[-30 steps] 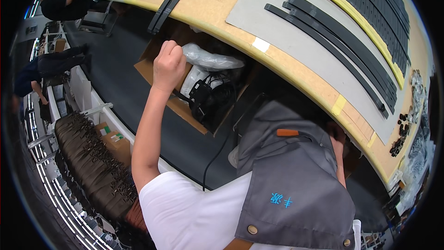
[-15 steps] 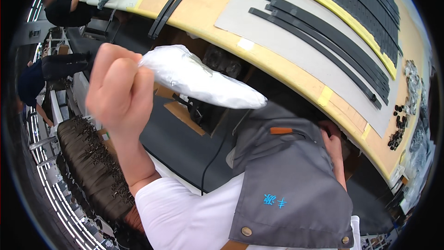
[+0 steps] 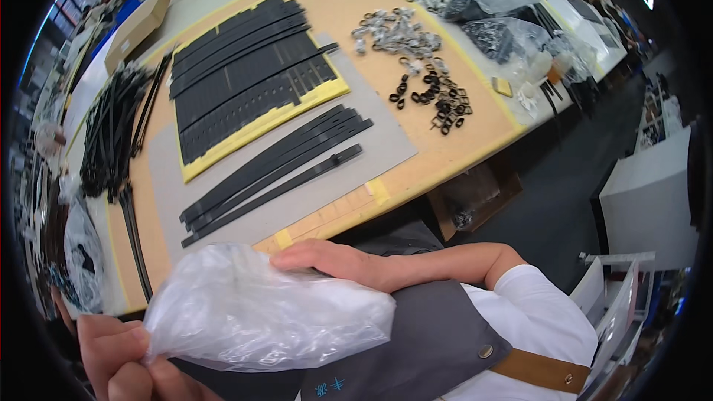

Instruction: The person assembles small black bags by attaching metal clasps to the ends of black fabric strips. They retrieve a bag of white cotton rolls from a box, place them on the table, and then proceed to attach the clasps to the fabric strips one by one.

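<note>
My left hand (image 3: pixel 122 360) pinches one corner of a clear plastic bag (image 3: pixel 275 319) with whitish contents that I cannot make out. The bag is crumpled and hangs in front of my apron, near the table's front edge. My right hand (image 3: pixel 338 263) lies at the bag's upper edge, its visible fingers stretched out towards the left. Part of that hand is hidden behind the bag. Beyond the bag, several black straps (image 3: pixel 275 171) lie on a grey sheet (image 3: pixel 390 145) on the table.
Many black straps (image 3: pixel 245 67) lie side by side on a yellow-edged board. Small black and metal buckles (image 3: pixel 445 104) and wrapped pieces (image 3: pixel 401 33) are scattered to its right. A bundle of black straps (image 3: pixel 111 134) lies at left. An open cardboard box (image 3: pixel 483 204) stands below the table at right.
My view has turned towards the tabletop. The bag, held up in my left hand before, is now lower and spread wider. My right hand has come from beside the apron to the bag.
</note>
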Tool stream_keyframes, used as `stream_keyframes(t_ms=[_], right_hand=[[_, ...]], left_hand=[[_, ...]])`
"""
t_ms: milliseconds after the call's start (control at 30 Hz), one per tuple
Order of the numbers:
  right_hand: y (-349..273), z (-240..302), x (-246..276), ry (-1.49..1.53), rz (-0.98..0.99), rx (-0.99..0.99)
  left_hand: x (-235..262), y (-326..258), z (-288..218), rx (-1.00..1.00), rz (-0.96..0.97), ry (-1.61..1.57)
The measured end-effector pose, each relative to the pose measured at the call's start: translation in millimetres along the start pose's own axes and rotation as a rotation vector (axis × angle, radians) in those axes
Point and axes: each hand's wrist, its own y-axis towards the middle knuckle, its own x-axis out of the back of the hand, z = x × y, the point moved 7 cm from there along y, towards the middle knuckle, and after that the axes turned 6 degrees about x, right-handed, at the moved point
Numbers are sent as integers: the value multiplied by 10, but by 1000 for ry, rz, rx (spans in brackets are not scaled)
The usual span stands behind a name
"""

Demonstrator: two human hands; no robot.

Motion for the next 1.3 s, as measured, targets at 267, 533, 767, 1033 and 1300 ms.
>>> stream_keyframes(t_ms=[267, 533, 767, 1033, 1300], right_hand=[[-1280, 324, 1429, 320, -724, -443], [-1604, 1848, 2342, -150, -991, -321], [-1507, 2511, 2928, -642, -975, -569], [-1561, 2306, 3481, -559, -959, -641], [-1576, 1795, 3370, -503, -862, -595]], left_hand=[[-1543, 825, 443, 215, 33, -583], [-3378, 784, 448, 485, 282, -1271], [-4020, 556, 165, 296, 610, -977], [-5110, 882, -492, -414, 348, -282], [-5507, 1175, 107, -137, 406, -124]])
